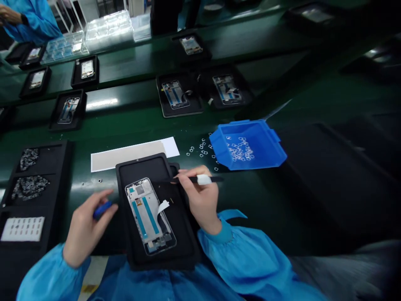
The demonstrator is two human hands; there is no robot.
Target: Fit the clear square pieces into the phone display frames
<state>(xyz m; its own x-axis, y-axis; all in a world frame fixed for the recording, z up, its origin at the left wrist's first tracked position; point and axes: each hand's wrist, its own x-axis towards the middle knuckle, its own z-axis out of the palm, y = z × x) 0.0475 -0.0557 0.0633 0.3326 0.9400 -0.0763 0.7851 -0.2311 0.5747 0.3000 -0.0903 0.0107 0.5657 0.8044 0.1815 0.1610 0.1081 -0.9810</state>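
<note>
In the head view my left hand point(84, 228) is left of the black foam tray point(142, 168), fingers curled around a small blue object point(102, 210) whose kind I cannot make out. My right hand point(204, 205) grips dark tweezers point(216, 179) with a white wrap, tips pointing left above the tray. Whether the tips hold anything is too small to tell. In the tray lies a phone frame point(144, 211) with two blue strips. A white tab point(163, 206) sticks up at its right side.
Right of the tray, a blue bin point(266, 146) contains many small frame-like pieces; several lie beside it. A pale strip sheet point(125, 156) lies behind the tray. At left stands a black compartment tray point(59, 175) of small parts. Other phone trays point(196, 109) sit farther back, near a co-worker's sleeve point(44, 27).
</note>
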